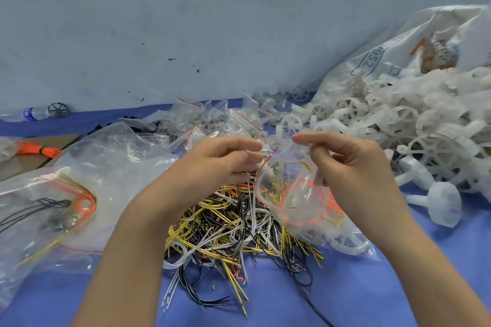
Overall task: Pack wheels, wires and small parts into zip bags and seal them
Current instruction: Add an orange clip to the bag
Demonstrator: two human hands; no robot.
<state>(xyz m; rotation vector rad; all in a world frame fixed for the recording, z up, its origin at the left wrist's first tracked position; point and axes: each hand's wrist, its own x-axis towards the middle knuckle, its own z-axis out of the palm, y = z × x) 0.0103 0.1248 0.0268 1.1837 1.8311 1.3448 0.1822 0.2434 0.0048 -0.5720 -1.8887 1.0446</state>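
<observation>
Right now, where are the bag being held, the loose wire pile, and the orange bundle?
zip bag [300, 207]: head view, clear middle panel over the orange loop.
wire pile [228, 236]: head view, centre of the tangle.
orange bundle [34, 150]: head view, middle of its strands.

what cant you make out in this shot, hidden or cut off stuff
Head view only:
- Clear zip bag mouth: the left hand and right hand cover the red seal strip, so sealed or open is unclear.
- White woven sack: cut off by the right edge, print partly folded away.
- Small plastic bottle: label too small.
</observation>
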